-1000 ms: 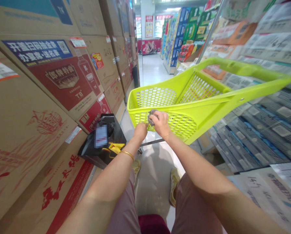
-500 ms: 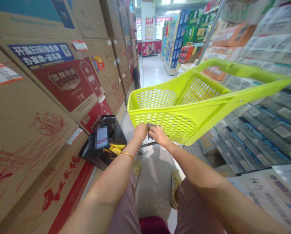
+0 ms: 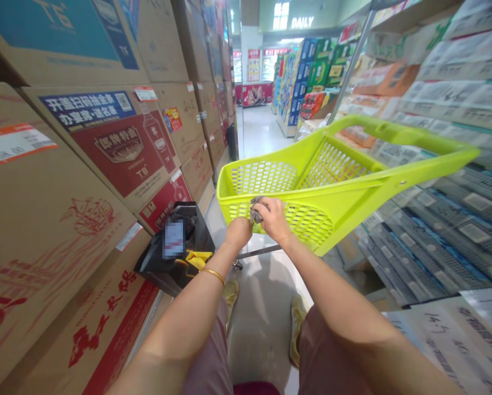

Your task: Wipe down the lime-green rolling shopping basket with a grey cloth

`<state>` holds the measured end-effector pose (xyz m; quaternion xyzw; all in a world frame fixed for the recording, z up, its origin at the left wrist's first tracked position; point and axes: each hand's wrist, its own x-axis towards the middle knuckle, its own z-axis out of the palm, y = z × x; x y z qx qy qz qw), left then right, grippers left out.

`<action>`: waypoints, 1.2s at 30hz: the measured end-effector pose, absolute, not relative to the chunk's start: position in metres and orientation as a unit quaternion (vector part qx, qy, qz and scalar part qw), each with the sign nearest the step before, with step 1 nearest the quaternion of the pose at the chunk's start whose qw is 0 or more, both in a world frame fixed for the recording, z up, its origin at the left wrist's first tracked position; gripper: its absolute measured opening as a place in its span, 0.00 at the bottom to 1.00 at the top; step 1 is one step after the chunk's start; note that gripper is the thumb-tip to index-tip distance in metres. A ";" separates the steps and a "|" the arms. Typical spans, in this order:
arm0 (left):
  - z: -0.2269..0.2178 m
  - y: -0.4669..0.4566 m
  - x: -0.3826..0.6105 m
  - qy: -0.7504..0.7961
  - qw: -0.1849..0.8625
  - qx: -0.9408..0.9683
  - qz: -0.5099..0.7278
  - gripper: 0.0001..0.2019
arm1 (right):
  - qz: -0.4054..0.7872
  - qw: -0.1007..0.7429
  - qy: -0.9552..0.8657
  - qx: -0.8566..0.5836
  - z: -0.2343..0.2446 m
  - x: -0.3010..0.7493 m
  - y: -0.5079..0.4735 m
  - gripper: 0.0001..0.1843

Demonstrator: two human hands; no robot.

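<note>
The right hand (image 3: 274, 218) was closed around a small dark grey rag (image 3: 255, 209), pressing it against the near mesh wall of a lime-green shopping cart (image 3: 345, 189), just under the rim. The left hand (image 3: 238, 232) was curled into a loose fist just beside the rag, at the lower edge of that same wall; whether it gripped anything could not be told. A thin gold bangle (image 3: 213, 274) circled the left wrist. The cart's basket was tilted, its long handle (image 3: 398, 131) rising to the right, and a dark metal bar (image 3: 257, 252) of its frame showed below the hands. Beneath lay a pale, glossy tiled floor (image 3: 262, 307), on which the person's two yellowish shoes (image 3: 297, 312) stood. To the left of the hands, a black bag (image 3: 175, 247) with a yellow piece on it leaned against stacked cardboard cartons (image 3: 106, 153) printed in red and blue, which formed a wall along the left of the aisle. On the right, shelves (image 3: 443, 208) held flat packs in grey and blue, with orange and white boxes above. The aisle ran ahead to bright stacks of blue and green cases (image 3: 307, 71) and a red display (image 3: 254, 93) at the far end of the store.
</note>
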<state>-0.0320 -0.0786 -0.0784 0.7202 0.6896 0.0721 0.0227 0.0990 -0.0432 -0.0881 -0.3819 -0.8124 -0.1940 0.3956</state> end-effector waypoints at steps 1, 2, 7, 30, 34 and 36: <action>-0.077 -0.079 -0.031 0.692 0.023 0.718 0.071 0.16 | -0.199 0.402 -0.811 -0.376 -0.086 0.100 -0.044 0.17; -0.076 -0.080 -0.030 0.693 0.022 0.718 0.070 0.16 | -0.203 0.407 -0.810 -0.370 -0.085 0.100 -0.044 0.17; -0.070 -0.084 -0.025 0.670 -0.003 0.732 0.125 0.14 | -0.192 0.414 -0.811 -0.367 -0.084 0.101 -0.044 0.17; -0.079 -0.062 -0.008 0.577 -0.066 0.758 0.296 0.12 | -0.168 0.441 -0.792 -0.387 -0.079 0.114 -0.033 0.15; -0.077 -0.061 -0.014 0.561 -0.038 0.769 0.304 0.11 | -0.162 0.404 -0.810 -0.392 -0.091 0.116 -0.034 0.15; -0.077 -0.062 -0.017 0.558 -0.031 0.774 0.297 0.11 | -0.163 0.398 -0.813 -0.393 -0.098 0.116 -0.035 0.16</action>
